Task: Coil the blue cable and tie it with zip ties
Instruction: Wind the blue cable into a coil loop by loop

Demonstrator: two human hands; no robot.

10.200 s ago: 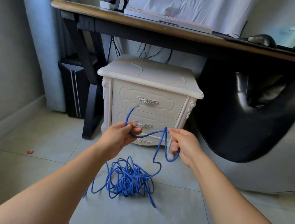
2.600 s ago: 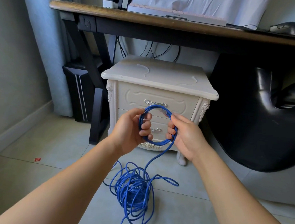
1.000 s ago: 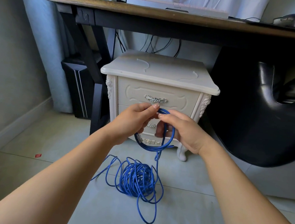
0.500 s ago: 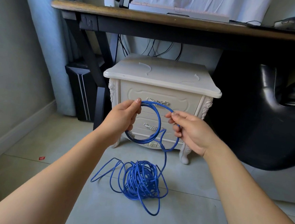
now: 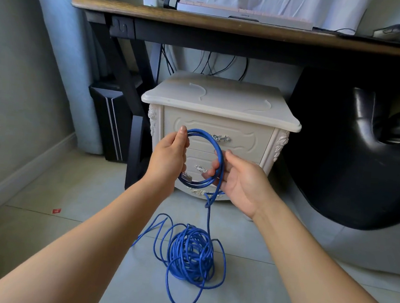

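Note:
A long blue cable lies mostly as a loose tangled pile [image 5: 189,254] on the tiled floor. One end is wound into a small coil [image 5: 212,144] of two or three loops held up in front of the nightstand. My left hand [image 5: 170,156] grips the coil's left side, thumb at the top, and the clear plug end [image 5: 187,177] sticks out below it. My right hand [image 5: 237,178] holds the coil's right side, with the cable running between its fingers and dropping to the pile. No zip ties are in view.
A white two-drawer nightstand [image 5: 221,105] stands right behind the coil, under a dark wooden desk [image 5: 204,22]. A black computer tower [image 5: 110,122] is at the left and a black chair [image 5: 361,152] at the right. A small red scrap [image 5: 56,211] lies on the floor.
Over the last ten seconds a straight cable end became a small coil. In the last half second my right hand slid down the coil's right side and the loops tightened.

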